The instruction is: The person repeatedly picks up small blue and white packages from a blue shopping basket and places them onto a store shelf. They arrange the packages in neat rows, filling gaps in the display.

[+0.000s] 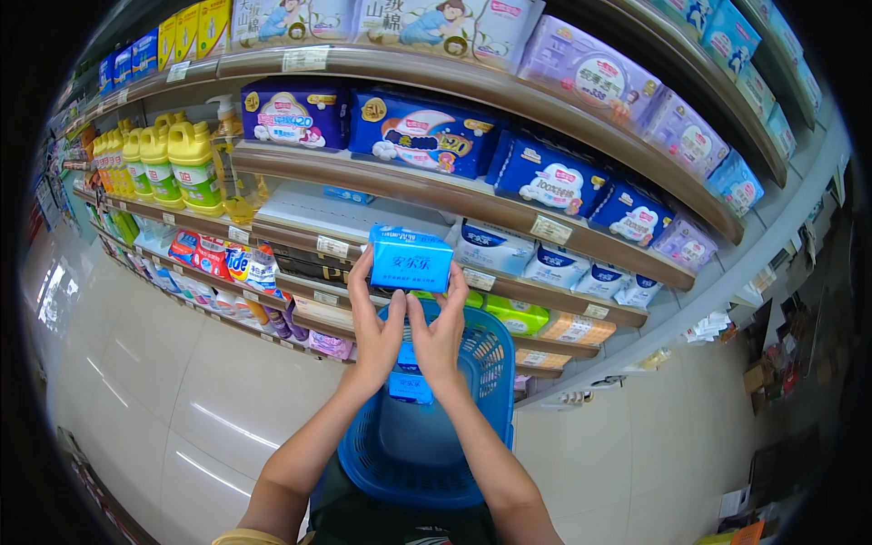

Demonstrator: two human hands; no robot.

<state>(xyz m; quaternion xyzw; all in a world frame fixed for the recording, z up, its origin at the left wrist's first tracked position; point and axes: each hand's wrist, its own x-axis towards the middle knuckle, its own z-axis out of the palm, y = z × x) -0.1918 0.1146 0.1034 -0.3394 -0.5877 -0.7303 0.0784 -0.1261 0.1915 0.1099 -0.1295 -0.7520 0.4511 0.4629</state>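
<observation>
Between my two hands I hold a light-blue plastic-wrapped pack (411, 262) with dark printing, at the front of a shelf. My left hand (376, 327) grips its left end, and my right hand (440, 329) grips its right end; both thumbs lie below it. Under my forearms is a blue plastic basket (495, 372) with slotted walls. Inside it, near the far end, lie blue packs (411, 389) of similar look, partly hidden by my wrists. Right of the held pack, white and blue packs (495, 247) stand on the same shelf.
Curved shelves (400, 182) with price tags cross the view. Above stand dark-blue packs (422, 133) and purple packs (590, 73). Yellow jugs (193, 168) and a pump bottle (234, 163) stand at left, with detergent bags (225, 259) below them. Tiled floor (182, 409) extends around the basket.
</observation>
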